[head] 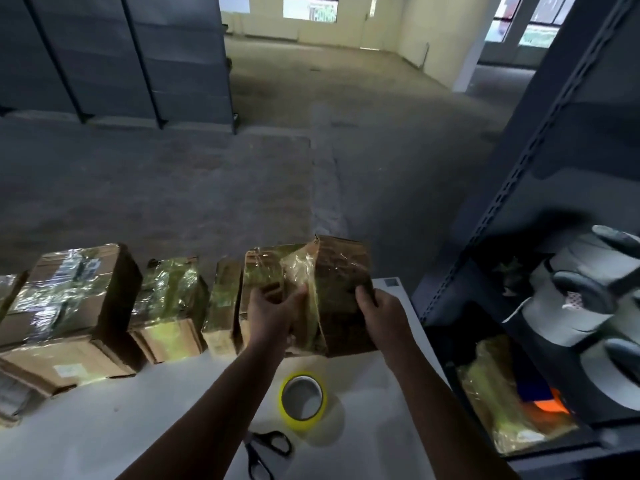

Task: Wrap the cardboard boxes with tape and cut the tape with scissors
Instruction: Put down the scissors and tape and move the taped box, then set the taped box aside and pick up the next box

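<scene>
Both hands are closed on a tape-wrapped box: its front is gripped by the left hand beside a loose flap of clear tape, and its right edge is clasped by the right hand. Just nearer than the box a yellow tape roll is seen on the white table, black scissors lie nearer still, and more wrapped boxes are lined up to its left. Their pale labels are too blurred to be read.
</scene>
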A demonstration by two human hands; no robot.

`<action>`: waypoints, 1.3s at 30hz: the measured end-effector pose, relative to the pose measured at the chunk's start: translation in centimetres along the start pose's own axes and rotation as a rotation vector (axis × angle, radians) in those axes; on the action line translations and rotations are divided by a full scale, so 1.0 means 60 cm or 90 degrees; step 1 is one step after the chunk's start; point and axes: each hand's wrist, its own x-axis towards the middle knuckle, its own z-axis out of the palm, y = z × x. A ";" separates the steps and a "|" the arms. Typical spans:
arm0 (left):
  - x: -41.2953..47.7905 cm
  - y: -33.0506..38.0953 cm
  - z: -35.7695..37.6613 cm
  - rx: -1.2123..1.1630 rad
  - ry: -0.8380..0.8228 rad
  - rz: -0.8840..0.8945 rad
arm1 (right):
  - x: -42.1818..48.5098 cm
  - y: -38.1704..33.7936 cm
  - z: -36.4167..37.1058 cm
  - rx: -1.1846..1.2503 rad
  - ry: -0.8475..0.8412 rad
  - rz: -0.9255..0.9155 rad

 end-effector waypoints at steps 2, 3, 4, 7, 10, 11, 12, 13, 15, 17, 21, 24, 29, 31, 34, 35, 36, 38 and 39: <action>0.002 0.011 0.030 0.084 0.005 0.064 | 0.010 0.008 -0.013 -0.054 0.058 0.013; 0.003 0.016 0.044 0.131 -0.004 0.096 | 0.016 0.012 -0.018 -0.080 0.083 0.021; 0.003 0.021 0.058 0.163 -0.026 0.121 | 0.022 0.014 -0.023 -0.106 0.103 0.028; -0.001 0.025 0.099 0.201 -0.148 0.148 | 0.039 0.020 -0.036 -0.127 0.161 0.038; -0.001 0.018 0.130 0.188 -0.214 0.161 | 0.055 0.032 -0.056 -0.096 0.200 0.056; 0.001 0.015 0.139 0.198 -0.233 0.158 | 0.061 0.037 -0.062 -0.094 0.200 0.065; 0.005 0.010 0.150 0.231 -0.252 0.157 | 0.068 0.042 -0.067 -0.104 0.201 0.075; 0.011 0.005 0.161 0.283 -0.262 0.166 | 0.075 0.049 -0.070 -0.121 0.202 0.081; 0.026 -0.007 0.183 0.375 -0.271 0.160 | 0.090 0.066 -0.071 -0.147 0.199 0.074; 0.043 -0.018 0.203 0.407 -0.291 0.098 | 0.104 0.086 -0.068 -0.158 0.189 0.069; 0.070 -0.044 0.233 0.399 -0.342 -0.022 | 0.124 0.140 -0.049 -0.194 0.101 0.108; 0.075 -0.072 0.245 0.489 -0.431 -0.072 | 0.119 0.183 -0.030 -0.250 -0.020 0.132; 0.076 -0.104 0.250 0.435 -0.468 -0.133 | 0.109 0.222 -0.022 -0.271 -0.092 0.115; 0.074 -0.099 0.252 0.366 -0.488 -0.156 | 0.122 0.222 -0.025 -0.312 -0.088 0.122; 0.071 -0.080 0.255 0.378 -0.505 -0.095 | 0.147 0.210 -0.031 -0.430 -0.090 0.132; 0.070 -0.071 0.255 0.398 -0.496 -0.059 | 0.153 0.203 -0.032 -0.459 -0.091 0.135; 0.068 -0.061 0.254 0.414 -0.481 -0.022 | 0.159 0.196 -0.030 -0.481 -0.088 0.138; 0.075 -0.042 0.246 0.420 -0.433 0.049 | 0.165 0.180 -0.019 -0.535 -0.056 0.123; 0.082 -0.031 0.238 0.412 -0.388 0.083 | 0.167 0.170 -0.007 -0.552 -0.030 0.094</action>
